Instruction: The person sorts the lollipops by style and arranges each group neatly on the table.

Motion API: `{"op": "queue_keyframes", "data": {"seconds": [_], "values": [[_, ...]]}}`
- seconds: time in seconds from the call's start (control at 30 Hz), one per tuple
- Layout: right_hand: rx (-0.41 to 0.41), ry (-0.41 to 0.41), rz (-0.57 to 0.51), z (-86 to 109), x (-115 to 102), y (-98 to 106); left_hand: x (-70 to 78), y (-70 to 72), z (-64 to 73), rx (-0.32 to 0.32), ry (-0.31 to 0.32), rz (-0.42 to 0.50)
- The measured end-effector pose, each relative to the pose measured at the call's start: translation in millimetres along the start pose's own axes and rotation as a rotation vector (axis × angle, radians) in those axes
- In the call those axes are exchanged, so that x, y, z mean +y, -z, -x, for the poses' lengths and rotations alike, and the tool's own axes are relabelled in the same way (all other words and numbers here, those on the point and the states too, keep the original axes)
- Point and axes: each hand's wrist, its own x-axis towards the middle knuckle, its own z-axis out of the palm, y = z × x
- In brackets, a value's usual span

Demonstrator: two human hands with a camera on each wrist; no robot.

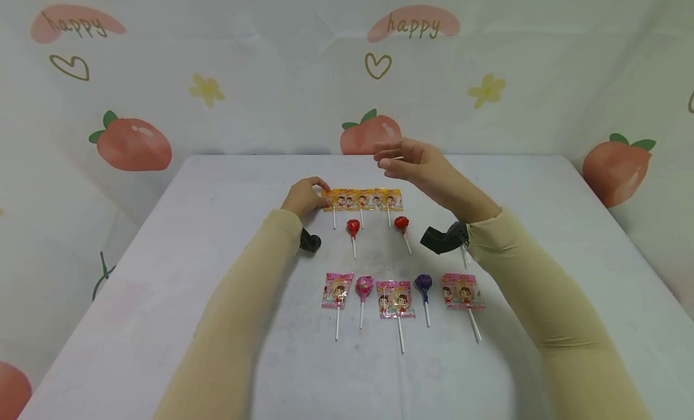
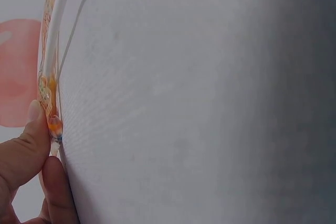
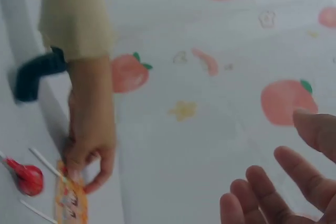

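Note:
My left hand (image 1: 303, 197) is at the far part of the table, at the left end of a row of lollipops in flat orange-yellow wrappers. Its thumb and fingertips pinch the edge of the leftmost yellow-wrapped lollipop (image 1: 338, 198), whose white stick points toward me. In the left wrist view this lollipop (image 2: 51, 95) is seen edge-on, close to the white surface. Two more yellow-wrapped lollipops (image 1: 362, 199) lie to its right. My right hand (image 1: 412, 159) is raised over the table's far edge, fingers loosely bent, holding nothing; the right wrist view shows its spread fingers (image 3: 265, 192).
Two red ball lollipops (image 1: 353, 227) lie nearer than the yellow row. Closer still is a row with pink-wrapped lollipops (image 1: 394, 299), a pink ball one (image 1: 364, 286) and a purple one (image 1: 423, 282). A white stick (image 1: 464, 258) shows beside my right sleeve. A printed cloth (image 1: 293, 88) hangs behind.

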Motion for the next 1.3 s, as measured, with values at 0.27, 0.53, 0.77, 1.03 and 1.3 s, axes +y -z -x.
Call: {"op": "queue_keyframes", "data": {"seconds": [0.27, 0.53, 0.77, 1.03, 1.3], "values": [[-0.132, 0.091, 0.069, 25.6, 10, -38, -1.2, -0.2, -2.2, -0.001, -0.006, -0.004], [-0.217, 0.067, 0.101, 39.9, 35, -73, -1.9, -0.4, -2.6, 0.007, -0.018, -0.013], [-0.268, -0.022, 0.171, 43.5, 56, -89, -1.6, -1.0, -2.1, 0.011, -0.012, -0.009], [-0.286, -0.178, 0.314, 43.3, 65, -101, -0.1, -0.8, -1.8, 0.013, -0.01, -0.019], [-0.297, -0.214, 0.454, 36.7, 71, -112, -1.3, -1.2, -2.4, 0.014, -0.005, -0.015]]}}
